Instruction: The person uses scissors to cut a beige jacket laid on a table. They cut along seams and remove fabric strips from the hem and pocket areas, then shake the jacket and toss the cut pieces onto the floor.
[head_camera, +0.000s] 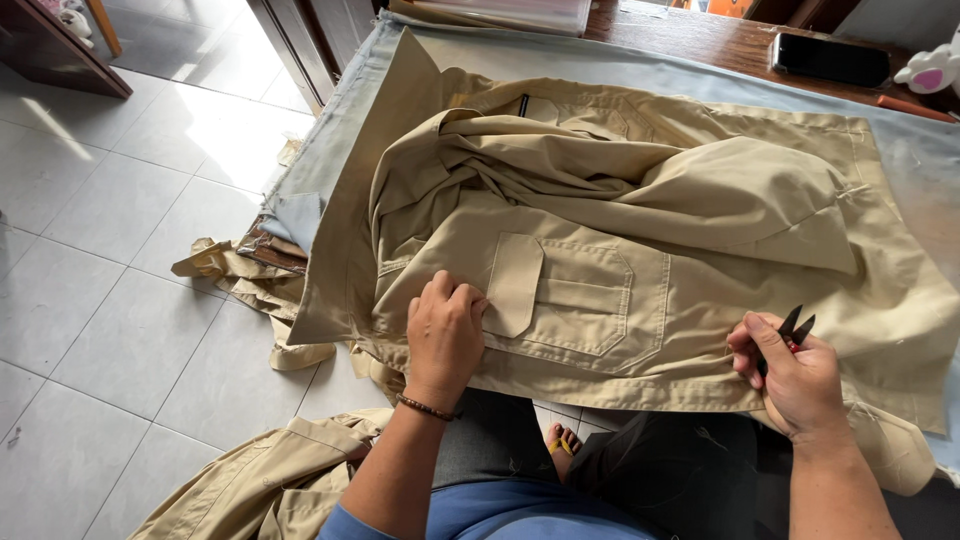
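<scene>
garment: khaki jacket (640, 200) spread on the table (700, 45), pocket (575, 295) up, near edge toward the person.
left hand (445, 335): flat, holds nothing, pressing cloth left of the pocket flap.
right hand (790, 375): closed around small snips (795, 328) at the near-right hem.
advice: keep cloth taut; snip thread only.

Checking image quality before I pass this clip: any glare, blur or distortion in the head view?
Head view: daylight glares off the floor tiles at upper left; the khaki garment is evenly lit and sharp; the left hand and the right hand with the snips show no motion blur; the wide lens bends the table edge a little.
</scene>
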